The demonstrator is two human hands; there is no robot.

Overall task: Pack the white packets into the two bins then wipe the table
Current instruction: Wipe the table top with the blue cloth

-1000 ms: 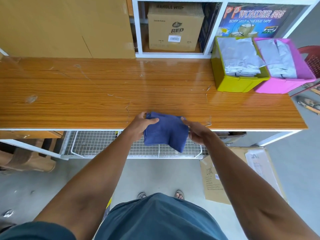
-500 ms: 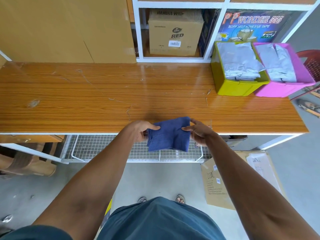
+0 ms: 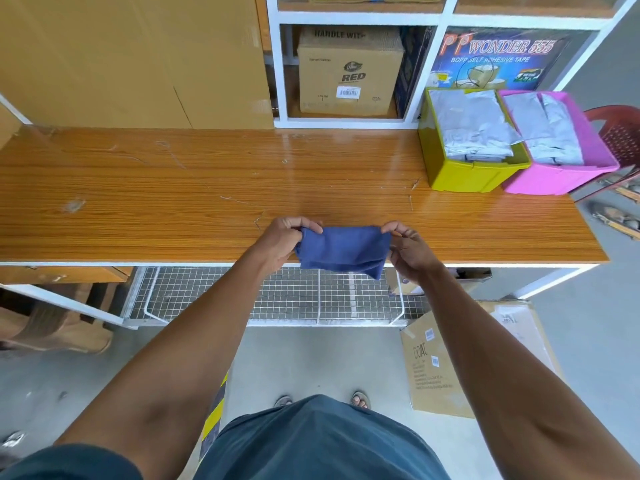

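- Two hands at work, ours: our left hand (image 3: 282, 242) pinches the upper left corner of a blue cloth (image 3: 343, 250), thumb and fingers curled round the fabric.
- Our right hand (image 3: 408, 249) pinches the upper right corner of the same cloth, fingers bent over its top edge.
- We hold the cloth stretched between both hands, folded, above the near edge of the table (image 3: 173, 202); its lower right corner hangs down past that edge. We cannot tell whether it touches the wood.
- One wooden tabletop with a white near edge, bearing scratches and a pale scuff at the left.
- One yellow-green bin (image 3: 464, 176) at the far right of the table, filled with white packets (image 3: 474, 126).
- One pink bin (image 3: 540, 180) just beside it on the right, the two touching, also holding white packets.
- One white shelf unit (image 3: 420, 20) behind the table, with a brown carton (image 3: 349, 71) marked RED and a printed tape box (image 3: 498, 60) in its compartments.
- One large cardboard sheet (image 3: 131, 60) standing at the far left behind the table.
- One wire mesh rack (image 3: 284, 296) beneath the table.
- One flat carton (image 3: 433, 368) on the floor at our right.
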